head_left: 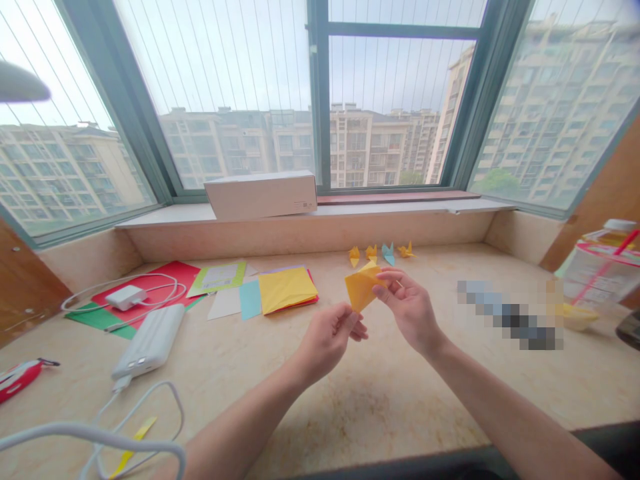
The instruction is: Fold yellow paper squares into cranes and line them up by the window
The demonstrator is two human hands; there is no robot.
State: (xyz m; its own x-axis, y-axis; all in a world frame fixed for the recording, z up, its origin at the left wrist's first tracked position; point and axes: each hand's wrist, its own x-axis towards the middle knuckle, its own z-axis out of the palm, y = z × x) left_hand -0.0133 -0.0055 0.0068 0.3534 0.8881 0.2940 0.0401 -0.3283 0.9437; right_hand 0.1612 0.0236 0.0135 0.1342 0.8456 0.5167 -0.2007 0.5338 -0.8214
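Note:
A folded piece of yellow origami paper (361, 288) is held up above the counter between both hands. My left hand (330, 337) pinches its bottom corner between thumb and fingers. At the upper right edge, my right hand (410, 303) grips the same paper with thumb and forefinger. Behind it stand several small folded paper cranes, among them a light blue crane (389, 253) and a yellow crane (407, 250) at the right end of the row. To the left lies a stack of coloured paper sheets (287, 291) with yellow on top.
A white power bank (150, 340) with cables and a white charger (127, 297) lie at left, near red paper (170, 273). A white box (263, 195) sits on the window ledge. At right stand a clear cup with a red straw (597, 273) and a blurred-out object (510, 315).

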